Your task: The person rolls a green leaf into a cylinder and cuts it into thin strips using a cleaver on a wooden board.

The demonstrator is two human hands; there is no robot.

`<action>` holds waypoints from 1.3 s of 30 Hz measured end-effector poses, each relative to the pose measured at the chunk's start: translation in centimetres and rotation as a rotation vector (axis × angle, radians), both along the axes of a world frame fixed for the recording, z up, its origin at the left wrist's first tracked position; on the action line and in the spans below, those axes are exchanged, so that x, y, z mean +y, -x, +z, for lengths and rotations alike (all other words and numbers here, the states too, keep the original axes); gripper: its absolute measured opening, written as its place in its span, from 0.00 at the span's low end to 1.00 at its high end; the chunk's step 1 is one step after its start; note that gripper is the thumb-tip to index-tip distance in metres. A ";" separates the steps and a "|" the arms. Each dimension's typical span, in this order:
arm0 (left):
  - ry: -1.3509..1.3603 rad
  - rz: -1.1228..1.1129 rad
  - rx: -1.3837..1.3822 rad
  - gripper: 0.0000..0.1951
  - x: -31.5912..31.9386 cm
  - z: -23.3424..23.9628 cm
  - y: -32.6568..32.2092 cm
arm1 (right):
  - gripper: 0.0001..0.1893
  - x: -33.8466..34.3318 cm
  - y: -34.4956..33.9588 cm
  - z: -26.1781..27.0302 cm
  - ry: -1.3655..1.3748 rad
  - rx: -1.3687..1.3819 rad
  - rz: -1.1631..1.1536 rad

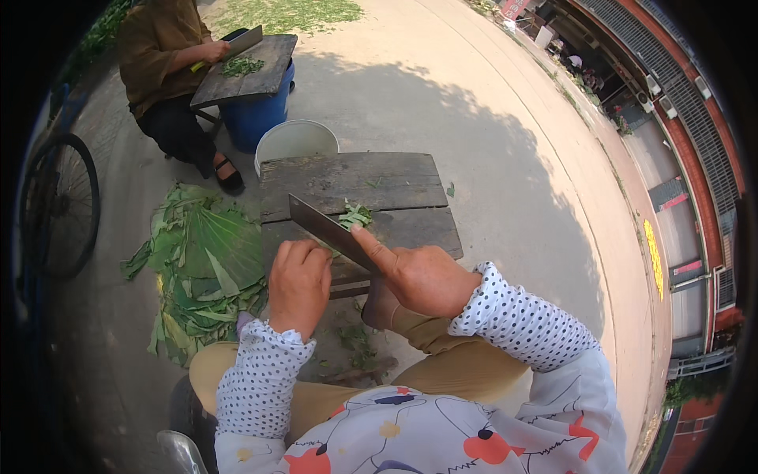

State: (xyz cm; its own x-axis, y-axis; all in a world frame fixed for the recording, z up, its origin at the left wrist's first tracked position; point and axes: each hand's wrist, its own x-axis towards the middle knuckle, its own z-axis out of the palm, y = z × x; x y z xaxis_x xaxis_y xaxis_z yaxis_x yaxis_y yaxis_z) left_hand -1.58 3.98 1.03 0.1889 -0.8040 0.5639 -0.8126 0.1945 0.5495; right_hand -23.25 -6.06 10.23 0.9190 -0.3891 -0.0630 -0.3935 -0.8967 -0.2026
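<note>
A cleaver (331,231) is in my right hand (426,278), its index finger stretched along the blade. The blade slants over a weathered wooden board (349,181). Just beyond it lies a small heap of cut green leaf strips (356,214). On the near side of the blade, my left hand (301,278) has its fingers curled over a green leaf (336,253). Only a sliver of that leaf shows by the fingertips; my hand hides the rest.
Large green leaves (207,255) are piled on the ground left of the board. A pale bucket (299,137) stands behind it. Farther back, a person (163,65) holds another cleaver (244,42) over a board on a blue barrel (254,121). A bicycle wheel (62,201) is at far left.
</note>
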 end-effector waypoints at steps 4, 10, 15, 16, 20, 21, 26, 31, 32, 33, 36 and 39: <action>-0.014 0.027 -0.005 0.08 0.4 0.0 -0.6 | 0.64 0.0 -1.9 1.1 -0.107 0.049 0.045; -0.052 0.002 0.019 0.08 0.2 0.0 0.5 | 0.63 0.0 -0.4 0.3 -0.109 -0.001 0.021; -0.063 -0.013 0.030 0.08 0.4 0.2 0.4 | 0.59 -0.5 -2.4 0.0 -0.110 -0.006 0.027; -0.054 -0.009 0.017 0.08 0.5 0.0 0.1 | 0.58 -0.8 -3.4 -0.1 -0.087 -0.043 0.025; -0.022 0.019 -0.029 0.08 0.4 -0.1 0.0 | 0.51 -1.3 -6.0 -3.1 -0.001 -0.133 0.059; -0.021 0.027 -0.035 0.08 0.6 0.0 0.2 | 0.51 -1.3 -6.1 -3.0 -0.002 -0.124 0.051; 0.006 0.022 -0.074 0.08 0.6 -0.4 0.1 | 0.51 -1.1 -4.9 -2.4 -0.009 -0.072 0.028; 0.017 0.023 -0.066 0.08 0.6 -0.4 0.2 | 0.51 -0.4 -2.2 -2.1 0.048 -0.077 0.029; 0.023 0.021 -0.069 0.07 0.6 -0.4 0.3 | 0.52 -0.5 -2.0 -2.3 0.051 -0.060 0.010; 0.029 0.021 -0.073 0.07 0.6 -0.5 0.2 | 0.52 -0.6 -2.1 -2.2 0.052 -0.043 -0.008; 0.012 0.002 -0.068 0.07 0.7 -0.5 0.1 | 0.53 -1.0 -2.3 -1.6 0.052 -0.011 -0.042; 0.004 0.016 -0.072 0.07 0.7 -0.5 0.1 | 0.53 -0.6 -2.4 -0.7 0.016 -0.019 -0.033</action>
